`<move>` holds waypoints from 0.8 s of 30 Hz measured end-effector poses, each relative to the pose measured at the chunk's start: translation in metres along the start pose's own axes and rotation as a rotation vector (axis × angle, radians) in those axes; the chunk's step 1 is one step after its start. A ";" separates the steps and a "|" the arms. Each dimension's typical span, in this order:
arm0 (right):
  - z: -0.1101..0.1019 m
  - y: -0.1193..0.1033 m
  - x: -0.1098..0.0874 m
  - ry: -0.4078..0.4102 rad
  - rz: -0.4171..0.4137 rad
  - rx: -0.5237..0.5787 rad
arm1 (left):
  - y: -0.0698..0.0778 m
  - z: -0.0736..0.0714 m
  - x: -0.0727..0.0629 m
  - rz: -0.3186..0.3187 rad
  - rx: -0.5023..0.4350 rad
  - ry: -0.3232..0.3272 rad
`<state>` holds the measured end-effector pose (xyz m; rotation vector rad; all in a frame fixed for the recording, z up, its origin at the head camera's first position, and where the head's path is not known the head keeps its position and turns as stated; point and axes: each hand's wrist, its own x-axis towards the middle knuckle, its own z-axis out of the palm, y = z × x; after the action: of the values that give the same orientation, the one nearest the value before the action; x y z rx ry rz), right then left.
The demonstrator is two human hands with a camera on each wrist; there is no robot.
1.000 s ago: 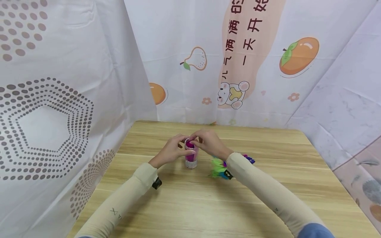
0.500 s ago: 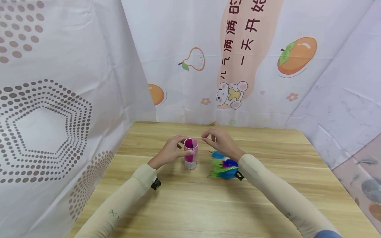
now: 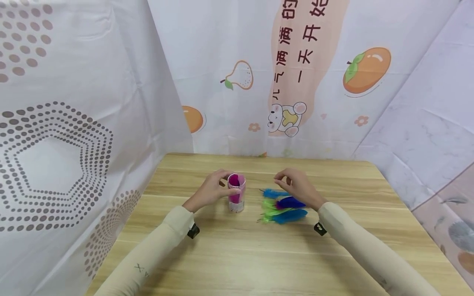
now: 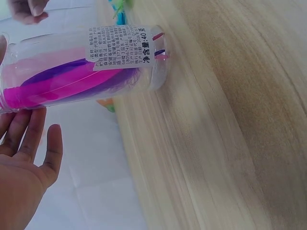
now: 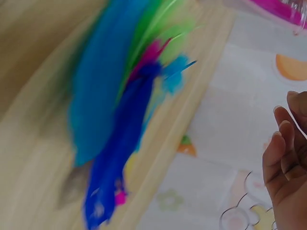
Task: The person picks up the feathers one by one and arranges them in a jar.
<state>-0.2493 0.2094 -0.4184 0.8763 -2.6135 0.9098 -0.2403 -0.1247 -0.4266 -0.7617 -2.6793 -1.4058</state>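
My left hand (image 3: 210, 190) grips the upper part of a clear plastic jar (image 4: 117, 72) that stands on the table. Inside the jar, pink and purple feathers (image 4: 72, 86) lean against the wall, and a printed white label (image 4: 120, 48) covers its lower side. To the right, my right hand (image 3: 300, 188) hovers with bent, relaxed fingers (image 5: 274, 155) and nothing between them. Below it on the table lie loose feathers: a blue one (image 3: 290, 216), a dark blue-purple one (image 3: 290, 202), a light blue one (image 3: 275, 193) and bright green ones (image 3: 269, 209).
The wooden table (image 3: 237, 255) meets a printed cloth (image 3: 207, 53) behind and another cloth on the left (image 3: 129, 107). Black wrist cameras are strapped under both forearms, the right one (image 3: 320, 229) close beside the feathers.
My right hand has drawn out of the jar's mouth and moved right, over the loose feathers, uncovering more of them. My left hand keeps its hold on the jar.
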 end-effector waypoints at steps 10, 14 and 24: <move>-0.009 0.032 -0.036 -0.008 0.063 -0.070 | -0.001 0.003 -0.001 -0.001 0.008 0.002; -0.014 0.040 -0.043 -0.020 0.101 -0.067 | -0.001 0.003 0.000 -0.001 0.012 0.003; -0.017 0.058 -0.061 -0.011 0.129 -0.088 | 0.001 0.001 0.001 -0.006 0.020 0.001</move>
<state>-0.2358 0.2852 -0.4577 0.7000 -2.7227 0.8152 -0.2404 -0.1230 -0.4258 -0.7523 -2.6934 -1.3774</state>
